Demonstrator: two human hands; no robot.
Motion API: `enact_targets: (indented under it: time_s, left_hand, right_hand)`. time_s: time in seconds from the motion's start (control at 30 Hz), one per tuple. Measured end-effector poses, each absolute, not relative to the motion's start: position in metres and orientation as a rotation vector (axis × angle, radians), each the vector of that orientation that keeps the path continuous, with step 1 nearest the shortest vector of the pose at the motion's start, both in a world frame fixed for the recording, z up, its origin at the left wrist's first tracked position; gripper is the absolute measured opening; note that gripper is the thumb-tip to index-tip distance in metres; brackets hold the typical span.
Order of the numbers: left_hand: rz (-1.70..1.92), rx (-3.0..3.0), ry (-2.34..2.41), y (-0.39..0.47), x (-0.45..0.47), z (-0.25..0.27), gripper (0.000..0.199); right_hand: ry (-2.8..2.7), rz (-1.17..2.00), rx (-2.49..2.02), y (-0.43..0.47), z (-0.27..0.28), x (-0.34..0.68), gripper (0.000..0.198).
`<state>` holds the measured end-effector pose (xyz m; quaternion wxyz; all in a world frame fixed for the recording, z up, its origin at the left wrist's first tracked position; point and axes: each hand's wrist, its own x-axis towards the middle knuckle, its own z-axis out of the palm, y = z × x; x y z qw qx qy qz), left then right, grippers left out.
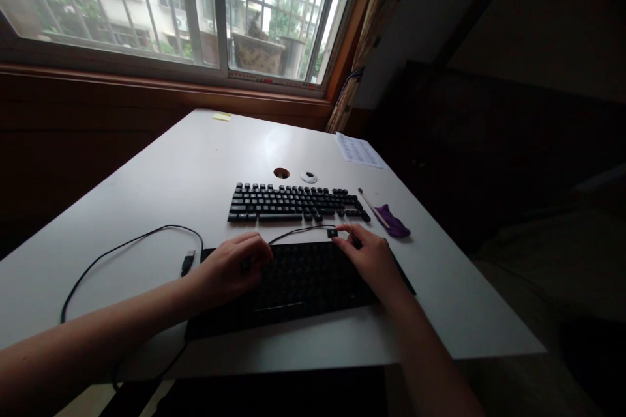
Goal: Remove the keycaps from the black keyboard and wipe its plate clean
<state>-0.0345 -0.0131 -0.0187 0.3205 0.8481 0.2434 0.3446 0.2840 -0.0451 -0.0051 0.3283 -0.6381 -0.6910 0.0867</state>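
A black keyboard base (313, 280) lies in front of me, its surface dark and the keycaps largely off it as far as I can see. My right hand (364, 251) is over its far right edge, thumb and forefinger pinching a small black keycap (332, 233). My left hand (244, 262) rests over the left part of the base with its fingers curled in; whatever they may hold is hidden. Just beyond the base, loose black keycaps (293, 199) are laid out in rows like a keyboard.
A cable (169, 227) with a USB plug (188, 262) runs along the left. On the right lie a thin brush-like stick (374, 207) and a purple cloth (394, 221). Farther back are a printed paper (360, 150), a white ring cover (308, 177) and a round desk hole (281, 173).
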Motion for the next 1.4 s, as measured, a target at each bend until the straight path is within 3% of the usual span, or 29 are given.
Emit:
enact_targets:
  time_s: [0.4,0.9,1.4]
  left_hand:
    - [0.890,2.293,0.586,-0.014,-0.038,-0.010,0.017]
    - [0.842,2.311,0.552,-0.013,-0.039,-0.018,0.018]
    - [0.786,2.313,0.546,-0.013,-0.041,-0.020,0.021]
  right_hand:
    - [-1.966,0.146,-1.893,0.018,-0.018,0.315,0.021]
    - [-2.034,0.034,-2.056,0.022,-0.029,0.313,0.023]
    - [-2.021,-0.085,-1.874,0.015,-0.032,0.316,0.028]
